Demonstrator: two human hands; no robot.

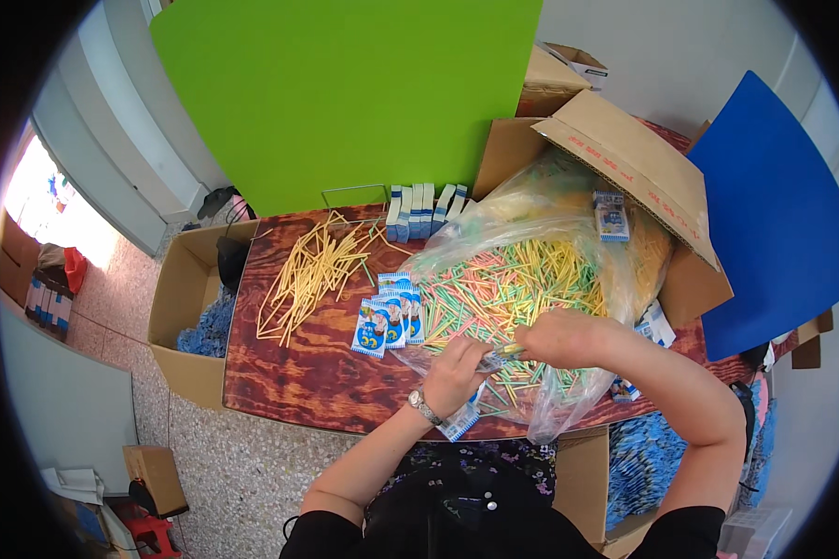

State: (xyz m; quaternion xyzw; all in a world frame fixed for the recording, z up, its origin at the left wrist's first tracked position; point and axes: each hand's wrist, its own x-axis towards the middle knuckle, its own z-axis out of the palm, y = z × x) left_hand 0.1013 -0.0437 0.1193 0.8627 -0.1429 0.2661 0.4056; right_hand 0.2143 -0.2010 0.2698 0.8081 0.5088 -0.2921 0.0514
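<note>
My left hand [453, 375], a watch on its wrist, is closed on a small blue-and-white packet [490, 361] at the front of the table. My right hand [561, 337] meets it from the right, fingers closed on a few thin pastel sticks [510, 351] at the packet's end. Its fingertips are partly hidden. Beneath both hands lies a heap of pink, green and yellow sticks [494, 293] on clear plastic sheeting [569, 401]. To the left, flat packets [371, 328] overlap. Another packet [460, 425] lies under my left wrist at the table edge.
Loose yellow sticks [317, 275] lie on the table's left. Narrow blue-and-white packs [424, 210] stand in a row behind. An open carton [625, 158] tips toward the heap, a packet [612, 216] against its bag. Boxes [191, 373] with blue contents flank the table.
</note>
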